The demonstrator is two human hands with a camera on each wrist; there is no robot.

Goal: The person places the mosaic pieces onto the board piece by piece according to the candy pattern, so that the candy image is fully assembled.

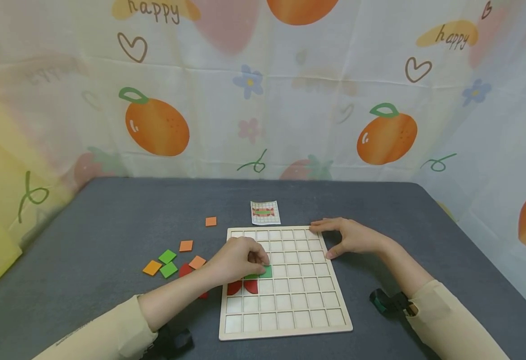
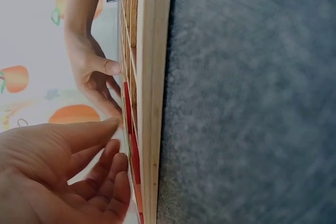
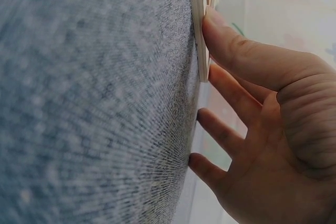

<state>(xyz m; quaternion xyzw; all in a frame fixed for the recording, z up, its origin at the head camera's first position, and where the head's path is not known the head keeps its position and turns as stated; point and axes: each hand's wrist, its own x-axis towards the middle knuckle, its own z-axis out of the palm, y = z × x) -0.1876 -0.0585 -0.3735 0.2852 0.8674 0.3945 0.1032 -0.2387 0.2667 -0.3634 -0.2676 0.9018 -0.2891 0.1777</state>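
Observation:
My left hand (image 1: 240,257) is over the left middle of a wooden grid board (image 1: 285,332), with its thumb and fingers pinching a green square tile (image 1: 268,272) at a cell. More green shows beneath the hand, partly hidden. Just below, two red rounded tiles (image 1: 251,287) lie in neighbouring cells. In the left wrist view the thumb and curled fingers are close to the board's face. My right hand (image 1: 353,236) rests at the board's top right corner, fingers spread and fairly straight. Its thumb (image 3: 223,32) touches the board's side edge in the right wrist view.
Left of the board lie loose green tiles (image 1: 168,270), several orange tiles (image 1: 186,246) and red pieces (image 1: 185,270), some partly behind the left arm. A small pattern card (image 1: 265,213) lies beyond the board's far edge. The dark grey table (image 1: 123,215) meets a printed curtain.

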